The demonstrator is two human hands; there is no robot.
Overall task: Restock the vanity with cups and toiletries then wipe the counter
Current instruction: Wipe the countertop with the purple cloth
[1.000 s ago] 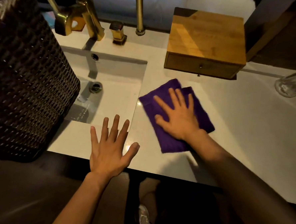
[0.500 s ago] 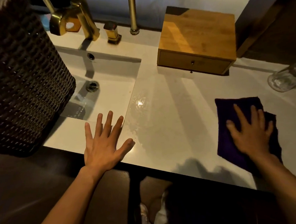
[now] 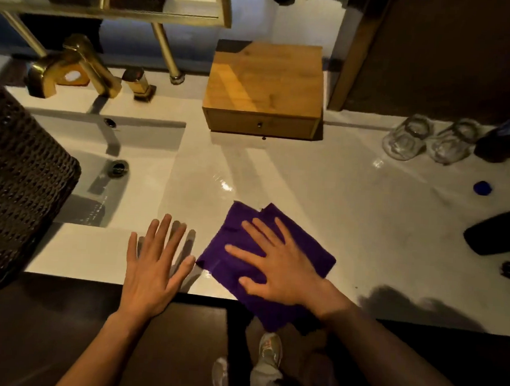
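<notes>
A purple cloth (image 3: 298,240) lies flat on the white counter (image 3: 351,204), and its near corner hangs over the front edge. My right hand (image 3: 276,262) presses flat on the cloth with the fingers spread. My left hand (image 3: 154,264) rests flat on the counter's front edge beside the sink (image 3: 124,167), fingers apart and holding nothing. Two clear glass cups (image 3: 406,138) stand upside down at the back right.
A wooden drawer box (image 3: 263,89) sits at the back centre. A gold faucet (image 3: 73,65) stands behind the sink. A dark woven basket (image 3: 18,178) fills the left. A blue cap (image 3: 482,187) and dark objects (image 3: 496,234) lie at the right edge.
My right hand has slid the purple cloth from the right side of the counter back to the left, next to my left hand. My left hand has stayed put.
</notes>
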